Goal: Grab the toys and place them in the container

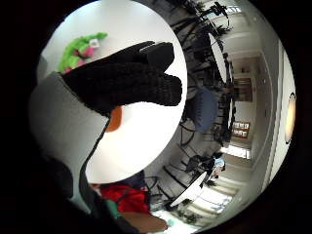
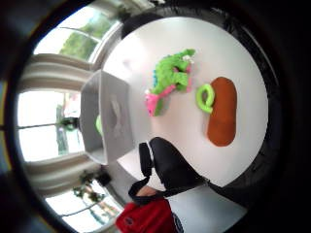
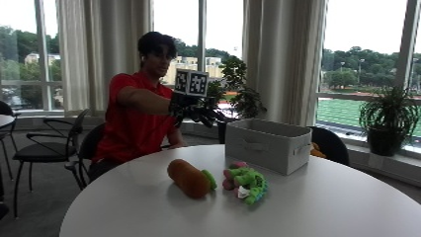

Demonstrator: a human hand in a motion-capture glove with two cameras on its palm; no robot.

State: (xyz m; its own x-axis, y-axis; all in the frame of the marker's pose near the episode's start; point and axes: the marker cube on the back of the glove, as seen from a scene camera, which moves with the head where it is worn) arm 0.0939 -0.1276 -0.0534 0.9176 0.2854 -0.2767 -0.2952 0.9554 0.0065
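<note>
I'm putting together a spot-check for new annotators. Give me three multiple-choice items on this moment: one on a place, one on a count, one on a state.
1. Where is the green plush toy?
A. In the container
B. On the table beside the brown toy
C. In the hand

2. How many toys lie on the table?
A. Two
B. Four
C. None

3. What is the gloved right hand doing?
A. Gripping the brown toy
B. Pressing on the container
C. Raised above the table, holding nothing

Answers: 1 B, it lies next to the brown toy in front of the grey container. 2 A, only those two show. 3 C, the hand is in the air with nothing in it.
</note>
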